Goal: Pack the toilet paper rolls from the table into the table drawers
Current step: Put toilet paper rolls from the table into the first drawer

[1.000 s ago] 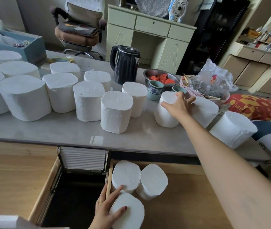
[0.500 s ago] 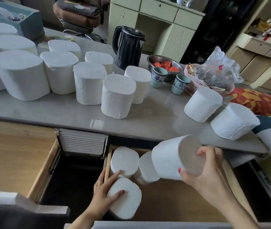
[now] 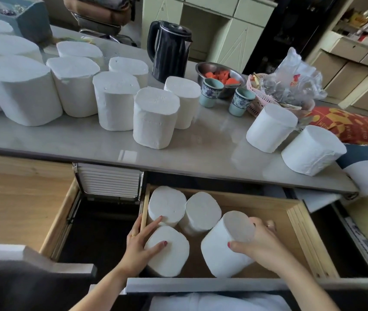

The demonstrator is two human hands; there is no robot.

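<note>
White roll [image 3: 225, 245] gripped by right hand [image 3: 257, 241]; left hand [image 3: 139, 242] flat on drawer roll [image 3: 169, 251].

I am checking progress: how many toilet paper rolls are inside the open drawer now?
4: back-left roll, back-middle roll, front-left roll under the left hand, tilted roll in the right hand. None seems hidden.
</note>
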